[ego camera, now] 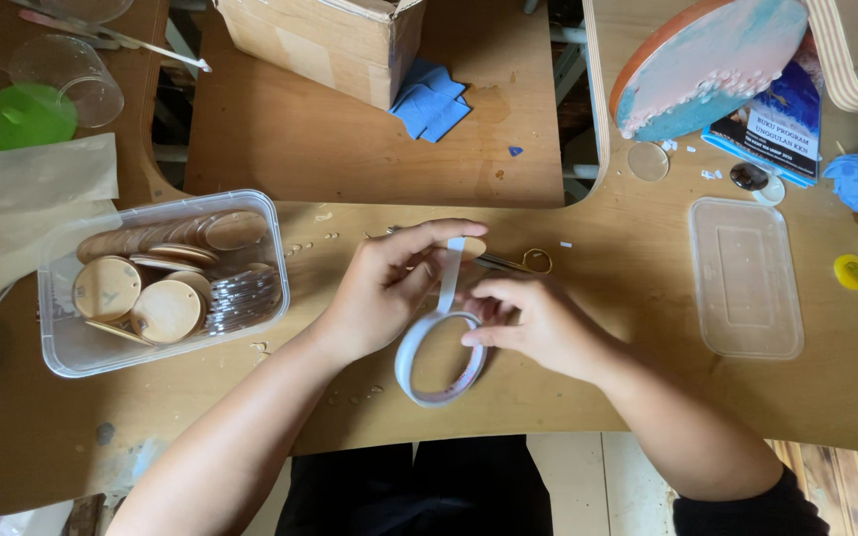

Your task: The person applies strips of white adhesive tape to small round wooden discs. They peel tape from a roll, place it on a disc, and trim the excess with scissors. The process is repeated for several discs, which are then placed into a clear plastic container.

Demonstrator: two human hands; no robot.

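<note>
Broadly, a worn wooden worktable [369, 149] fills the frame, with a cardboard box [325, 40] at the top centre and a round board painted pink and blue [707, 65] at the upper right. At the left sits a clear plastic tub [71, 352] holding wooden discs [166, 310] and clear round pieces; a clear lid [745, 276] lies at the right, a green lid [24, 115] at the upper left, and a blue cloth [431, 99] beside the box.

In the centre, the left hand [379, 293] closes its fingers on the free end of a tape strip [449, 278], pinching it near the top with thumb and forefinger. The right hand [538, 323] steadies the roll of double-sided tape [439, 357], which rests on the table just below centre; its fingers curl against the roll's right rim, pressing rather than fully clasping it. Scissors [523, 262] lie just behind the hands, partly hidden.

As a judgement: the pulled strip could twist and stick to itself or to a fingertip if the tension slackens. The roll may skid or tip, since only the fingertips brace it. Crumbs of dried glue scattered on the table could cling to the adhesive if the strip sags onto the surface.
</note>
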